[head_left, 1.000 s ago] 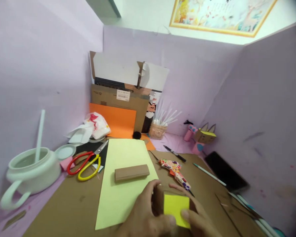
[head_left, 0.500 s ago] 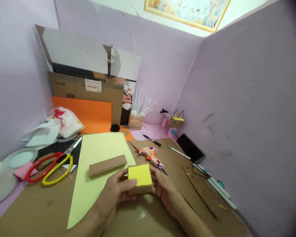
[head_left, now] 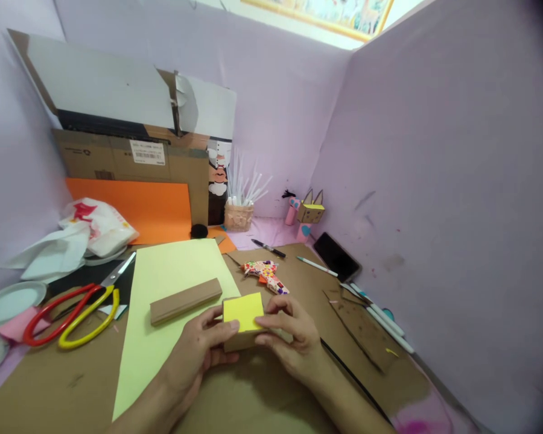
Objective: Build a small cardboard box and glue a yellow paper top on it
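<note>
A small cardboard box (head_left: 243,313) with a bright yellow top is held in the air above the brown cardboard work sheet. My left hand (head_left: 208,340) grips it from the left, thumb lying on the yellow top's edge and fingers underneath. On the other side, my right hand (head_left: 292,337) pinches the right front edge with thumb and index finger. Behind my left hand, a long cardboard block (head_left: 185,301) rests on a pale yellow paper sheet (head_left: 176,262). A flower-patterned glue gun (head_left: 266,275) lies just beyond the box.
Scissors (head_left: 85,307) with red and yellow handles lie at left. A black marker (head_left: 268,248), a white pen (head_left: 317,266) and a phone (head_left: 337,256) are at the right back. Glue sticks stand in a basket (head_left: 239,217). A large carton (head_left: 131,157) leans at the back.
My right hand has shifted from the box's right side to a pinch on its front right edge. The view has turned slightly right. My left hand keeps its hold.
</note>
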Tool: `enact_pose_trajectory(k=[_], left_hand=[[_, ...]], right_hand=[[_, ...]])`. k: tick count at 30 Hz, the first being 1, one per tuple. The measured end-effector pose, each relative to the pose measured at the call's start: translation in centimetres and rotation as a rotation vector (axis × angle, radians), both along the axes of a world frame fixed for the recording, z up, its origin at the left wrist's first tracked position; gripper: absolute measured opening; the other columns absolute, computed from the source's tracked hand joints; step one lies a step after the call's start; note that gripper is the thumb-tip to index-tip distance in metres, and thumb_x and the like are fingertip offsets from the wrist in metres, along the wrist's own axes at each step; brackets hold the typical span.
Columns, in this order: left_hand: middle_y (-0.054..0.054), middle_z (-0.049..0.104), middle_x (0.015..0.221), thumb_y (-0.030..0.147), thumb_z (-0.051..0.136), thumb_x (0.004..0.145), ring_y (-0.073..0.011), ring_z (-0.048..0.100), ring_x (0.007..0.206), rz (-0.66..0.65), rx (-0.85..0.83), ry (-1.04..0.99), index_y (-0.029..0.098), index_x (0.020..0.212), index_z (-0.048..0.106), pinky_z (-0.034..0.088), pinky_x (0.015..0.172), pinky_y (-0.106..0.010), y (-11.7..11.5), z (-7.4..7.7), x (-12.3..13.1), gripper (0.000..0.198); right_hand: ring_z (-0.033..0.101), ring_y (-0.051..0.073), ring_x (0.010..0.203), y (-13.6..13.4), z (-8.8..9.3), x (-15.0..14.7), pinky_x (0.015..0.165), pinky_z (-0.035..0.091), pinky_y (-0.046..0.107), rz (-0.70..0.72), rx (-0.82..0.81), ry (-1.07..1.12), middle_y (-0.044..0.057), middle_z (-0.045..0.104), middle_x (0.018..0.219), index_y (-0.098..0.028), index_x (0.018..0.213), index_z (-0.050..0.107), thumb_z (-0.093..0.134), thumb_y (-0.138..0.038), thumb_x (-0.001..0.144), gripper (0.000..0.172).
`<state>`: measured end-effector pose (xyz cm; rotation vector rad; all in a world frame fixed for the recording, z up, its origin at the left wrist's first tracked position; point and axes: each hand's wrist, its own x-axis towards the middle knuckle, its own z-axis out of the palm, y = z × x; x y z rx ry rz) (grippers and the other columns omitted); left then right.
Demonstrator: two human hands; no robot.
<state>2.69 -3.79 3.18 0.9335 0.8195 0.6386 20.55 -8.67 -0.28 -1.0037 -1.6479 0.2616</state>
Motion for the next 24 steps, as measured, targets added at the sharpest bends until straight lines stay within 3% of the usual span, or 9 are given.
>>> enact_pose_trajectory(k=[7,15,20,24], left_hand=[[-0.012,0.065,0.103,0.027,0.064,0.074,-0.0171,0.059,0.078,-0.023,-0.024,0.039,0.010,0.117,0.052,0.052,0.059,-0.026,-0.1,0.1,-0.1,0.048],[-0.007,0.067,0.080,0.029,0.065,0.073,-0.0141,0.060,0.064,-0.017,-0.121,0.008,0.012,0.094,0.061,0.052,0.055,-0.024,-0.6,0.5,0.5,0.027],[-0.009,0.069,0.084,0.028,0.065,0.074,-0.0169,0.062,0.069,-0.037,-0.146,-0.042,0.012,0.093,0.062,0.053,0.058,-0.027,-0.6,0.2,0.2,0.025],[-0.008,0.069,0.089,0.028,0.066,0.073,-0.0186,0.063,0.074,-0.006,-0.134,-0.038,0.014,0.095,0.062,0.054,0.061,-0.029,-0.5,0.3,-0.1,0.027]], right_hand=[[0.060,0.015,0.070,0.0,0.4,0.0,0.060,0.049,0.027,-0.038,0.017,-0.003,0.002,0.062,0.081,-0.028,0.087,0.071,0.067,-0.020,0.076,0.014],[0.063,0.016,0.067,-0.9,1.1,-0.3,0.061,0.051,0.027,-0.201,0.128,-0.096,0.004,0.066,0.075,-0.024,0.079,0.065,0.058,-0.016,0.081,0.011],[0.060,0.016,0.066,-1.0,1.0,0.2,0.060,0.048,0.028,-0.277,0.078,0.012,0.003,0.059,0.069,-0.021,0.069,0.058,0.050,-0.020,0.085,0.018],[0.054,0.015,0.059,-0.5,0.5,0.8,0.060,0.046,0.029,-0.318,0.051,0.223,0.001,0.050,0.056,-0.020,0.056,0.051,0.040,-0.029,0.091,0.039]])
